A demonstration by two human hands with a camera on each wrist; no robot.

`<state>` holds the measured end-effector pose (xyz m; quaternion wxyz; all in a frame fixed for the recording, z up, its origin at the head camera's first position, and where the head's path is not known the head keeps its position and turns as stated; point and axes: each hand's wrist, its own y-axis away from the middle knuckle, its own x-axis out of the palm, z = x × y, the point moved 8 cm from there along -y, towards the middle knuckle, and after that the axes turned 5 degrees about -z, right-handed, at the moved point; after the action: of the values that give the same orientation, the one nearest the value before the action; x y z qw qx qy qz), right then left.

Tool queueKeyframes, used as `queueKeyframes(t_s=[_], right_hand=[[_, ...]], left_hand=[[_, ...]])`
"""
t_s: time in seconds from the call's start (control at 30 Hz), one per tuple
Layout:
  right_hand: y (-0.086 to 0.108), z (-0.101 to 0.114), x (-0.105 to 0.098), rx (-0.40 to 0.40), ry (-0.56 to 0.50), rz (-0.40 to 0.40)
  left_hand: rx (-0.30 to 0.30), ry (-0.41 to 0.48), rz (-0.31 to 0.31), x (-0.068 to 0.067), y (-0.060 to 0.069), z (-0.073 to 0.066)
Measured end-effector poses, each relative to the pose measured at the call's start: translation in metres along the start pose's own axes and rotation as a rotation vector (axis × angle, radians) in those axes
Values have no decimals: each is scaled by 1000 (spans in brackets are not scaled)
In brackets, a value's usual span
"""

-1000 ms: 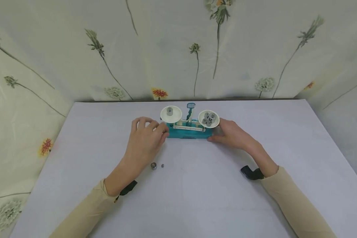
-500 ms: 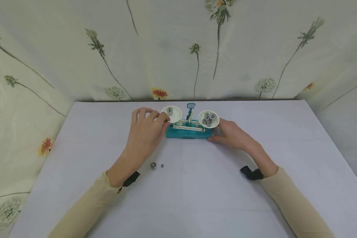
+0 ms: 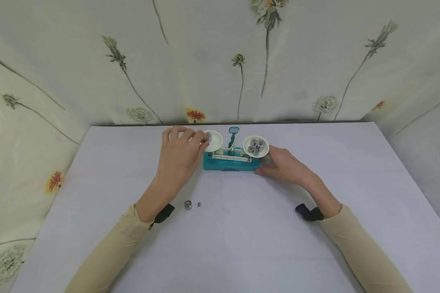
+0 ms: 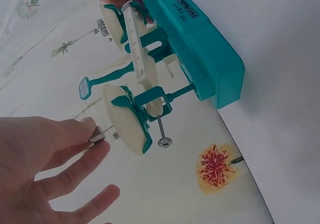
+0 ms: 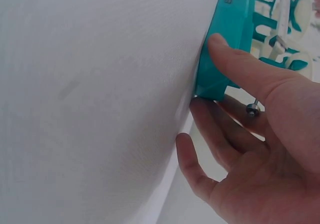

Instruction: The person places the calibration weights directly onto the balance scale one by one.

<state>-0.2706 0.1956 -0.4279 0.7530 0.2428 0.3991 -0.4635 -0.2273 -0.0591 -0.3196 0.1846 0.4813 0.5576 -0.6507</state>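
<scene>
A teal balance scale (image 3: pixel 232 163) with two cream pans stands near the table's far edge. My left hand (image 3: pixel 179 156) is at the left pan (image 3: pixel 215 142). Between thumb and fingertip it pinches a small metal weight (image 4: pixel 96 135), plainest in the left wrist view. Another metal weight (image 3: pixel 209 136) stands on that pan, partly hidden by the fingers. Several metal weights (image 3: pixel 256 146) crowd together on the right pan (image 3: pixel 266 151). My right hand (image 3: pixel 287 164) grips the right end of the base, thumb (image 5: pixel 227 53) on its front and fingers round the end.
Nearer the person, a larger metal weight (image 3: pixel 188 205) and a tiny one (image 3: pixel 199 204) lie on the white table (image 3: pixel 234 244). A flowered cloth (image 3: pixel 205 61) hangs behind the table. An adjusting screw (image 4: pixel 164 142) sticks out at the scale's left end.
My left hand has risen from beside the scale's base to the left pan, bringing the pinched weight with it. The right hand has kept its hold on the base.
</scene>
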Motion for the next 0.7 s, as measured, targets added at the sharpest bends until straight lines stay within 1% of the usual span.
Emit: queueKeyframes(t_s=[0.33,0.7], right_hand=[[-1,0,1,-5,-4,-1],[0,0,1,-9,6,-3]], left_hand=[[-22,8,53,11,-2,4],[-23,33,38,16,-3,6]])
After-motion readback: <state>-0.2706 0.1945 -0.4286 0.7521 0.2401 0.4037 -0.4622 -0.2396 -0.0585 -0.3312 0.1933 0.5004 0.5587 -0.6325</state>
